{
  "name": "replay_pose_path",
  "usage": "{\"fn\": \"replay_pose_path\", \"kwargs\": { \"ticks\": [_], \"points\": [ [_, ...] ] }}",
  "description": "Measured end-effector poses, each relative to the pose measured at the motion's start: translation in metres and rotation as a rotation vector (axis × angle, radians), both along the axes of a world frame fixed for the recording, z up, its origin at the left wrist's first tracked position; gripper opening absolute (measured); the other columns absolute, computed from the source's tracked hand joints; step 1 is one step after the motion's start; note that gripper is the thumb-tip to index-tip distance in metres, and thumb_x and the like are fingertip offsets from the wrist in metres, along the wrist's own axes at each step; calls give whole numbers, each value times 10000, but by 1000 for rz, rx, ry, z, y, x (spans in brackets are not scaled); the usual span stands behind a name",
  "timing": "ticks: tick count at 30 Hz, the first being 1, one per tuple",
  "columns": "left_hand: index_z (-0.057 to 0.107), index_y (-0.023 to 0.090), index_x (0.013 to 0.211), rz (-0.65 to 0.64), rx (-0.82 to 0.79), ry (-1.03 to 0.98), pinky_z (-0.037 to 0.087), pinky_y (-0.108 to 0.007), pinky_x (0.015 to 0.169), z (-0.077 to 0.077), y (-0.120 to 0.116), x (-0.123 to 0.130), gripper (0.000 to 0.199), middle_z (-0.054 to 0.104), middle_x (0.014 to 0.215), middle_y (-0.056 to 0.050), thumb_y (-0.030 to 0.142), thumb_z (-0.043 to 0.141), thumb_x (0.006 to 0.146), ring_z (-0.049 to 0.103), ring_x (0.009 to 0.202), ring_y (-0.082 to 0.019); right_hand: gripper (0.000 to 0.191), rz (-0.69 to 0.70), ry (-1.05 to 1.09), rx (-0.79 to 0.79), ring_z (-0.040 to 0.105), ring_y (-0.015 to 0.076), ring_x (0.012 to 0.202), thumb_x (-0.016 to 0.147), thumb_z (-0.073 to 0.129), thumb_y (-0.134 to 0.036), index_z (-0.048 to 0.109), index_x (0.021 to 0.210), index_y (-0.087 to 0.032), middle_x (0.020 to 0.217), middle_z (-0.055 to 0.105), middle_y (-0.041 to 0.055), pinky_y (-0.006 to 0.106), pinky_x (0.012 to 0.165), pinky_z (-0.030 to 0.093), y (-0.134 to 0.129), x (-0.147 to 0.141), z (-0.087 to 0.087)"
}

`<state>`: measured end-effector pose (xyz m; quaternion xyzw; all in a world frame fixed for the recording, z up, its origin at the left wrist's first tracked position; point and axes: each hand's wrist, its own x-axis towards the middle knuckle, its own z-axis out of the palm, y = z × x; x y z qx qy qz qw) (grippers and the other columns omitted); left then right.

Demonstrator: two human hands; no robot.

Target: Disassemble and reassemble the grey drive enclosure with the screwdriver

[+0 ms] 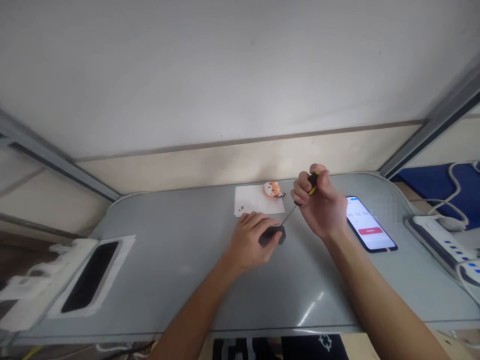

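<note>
My left hand (253, 240) is closed around a small black block-like case (276, 236), steadying it low over the grey table. A screwdriver (313, 184) with a black and yellow handle is gripped in my right hand (318, 205). Its thin shaft slants down to the left, and the tip meets the top edge of the black case. Just behind my left hand lies white paper (255, 197) with a few tiny dark bits (242, 207), perhaps screws, on it. An orange and white animal-faced case (271, 189) sits on the paper's right part.
Right of my right forearm lies a phone (369, 225) with its screen lit. A white power strip (442, 245) with cables stands at the right edge. At the left, a dark phone (92, 275) rests on white paper beside another white strip (48, 285) holding plugs. A wall (240, 160) closes off the back.
</note>
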<state>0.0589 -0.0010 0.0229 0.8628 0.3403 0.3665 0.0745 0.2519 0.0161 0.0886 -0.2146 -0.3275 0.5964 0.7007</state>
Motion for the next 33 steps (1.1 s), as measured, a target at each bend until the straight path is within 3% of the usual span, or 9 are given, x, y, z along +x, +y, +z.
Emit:
{"fn": "replay_pose_path", "kwargs": {
  "ticks": [27, 33],
  "points": [
    [673, 222, 1017, -28, -40, 17, 458, -397, 828, -1, -1, 0, 110, 735, 968, -41, 281, 620, 941, 670, 896, -207, 333, -8, -11, -6, 288, 110, 535, 884, 717, -515, 478, 899, -282, 709, 323, -44, 258, 481, 288, 3, -3, -5],
    [668, 212, 1017, -11, -41, 33, 454, -400, 820, 0, -1, 1, 122, 735, 970, -53, 292, 614, 945, 667, 887, -210, 337, -17, -41, -22, 341, 119, 547, 887, 704, -540, 477, 913, -293, 713, 354, -40, 269, 499, 342, 2, -6, -4]
  ]
}}
